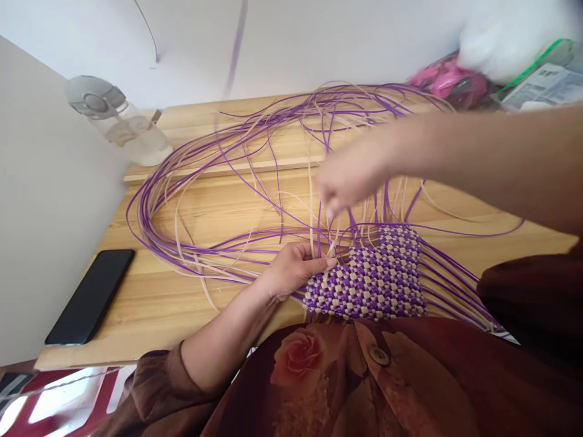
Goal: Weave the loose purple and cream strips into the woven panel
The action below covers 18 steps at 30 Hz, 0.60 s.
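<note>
A purple and beige woven piece [364, 280] lies at the table's near edge, close against my body. Its upper left edge is pinched between the thumb and fingers of my left hand [295, 267], where beige strands cross. My right hand [350, 176] is raised above the strands, blurred by motion, its fingers curled. Whether a strand sits in those fingers cannot be made out. Long purple and beige strands [144, 209] run out from the weave and loop in a wide bundle to the left and back. More strands [455, 285] stick out on the right side.
A black phone [91, 297] lies at the left of the wooden table [150, 309]. Behind it a clear bottle with a grey lid [121, 121] stands near the wall. Pink items [450, 82] and a white plastic bag [496, 42] are at the back right.
</note>
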Each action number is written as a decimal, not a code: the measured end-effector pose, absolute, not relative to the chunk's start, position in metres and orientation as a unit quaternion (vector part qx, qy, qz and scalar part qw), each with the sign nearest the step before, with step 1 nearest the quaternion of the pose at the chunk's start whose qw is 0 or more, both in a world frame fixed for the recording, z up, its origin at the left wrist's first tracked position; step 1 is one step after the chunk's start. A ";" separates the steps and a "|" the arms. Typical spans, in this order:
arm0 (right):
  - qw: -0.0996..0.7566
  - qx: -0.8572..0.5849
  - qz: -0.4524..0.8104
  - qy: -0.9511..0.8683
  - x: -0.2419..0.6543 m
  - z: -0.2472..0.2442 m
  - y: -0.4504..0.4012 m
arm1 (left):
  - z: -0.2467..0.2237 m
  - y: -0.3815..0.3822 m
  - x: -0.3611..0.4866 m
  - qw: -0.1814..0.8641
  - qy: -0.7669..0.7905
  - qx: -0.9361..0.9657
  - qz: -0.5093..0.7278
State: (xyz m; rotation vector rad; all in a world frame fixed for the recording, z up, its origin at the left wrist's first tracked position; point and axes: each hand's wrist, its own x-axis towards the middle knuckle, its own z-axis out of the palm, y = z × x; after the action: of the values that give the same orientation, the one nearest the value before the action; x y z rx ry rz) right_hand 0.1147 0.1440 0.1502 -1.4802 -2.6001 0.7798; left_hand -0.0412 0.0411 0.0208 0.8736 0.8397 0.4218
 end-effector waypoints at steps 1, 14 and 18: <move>-0.037 -0.437 0.286 -0.852 0.117 0.147 0.138 | 0.022 0.041 -0.041 0.801 0.391 0.407 0.201; 0.023 -0.229 0.302 -0.925 0.107 0.092 0.095 | 0.021 0.039 -0.039 0.753 0.387 0.431 0.313; 0.006 -0.238 0.322 -0.917 0.106 0.086 0.100 | 0.018 0.041 -0.042 0.781 0.355 0.406 0.316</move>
State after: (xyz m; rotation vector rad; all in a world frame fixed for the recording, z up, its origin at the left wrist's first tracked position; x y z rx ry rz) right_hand 0.1057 0.0997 0.0861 -0.7441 -2.8683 1.0065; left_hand -0.0417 0.0407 0.0183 0.8771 0.7674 0.6819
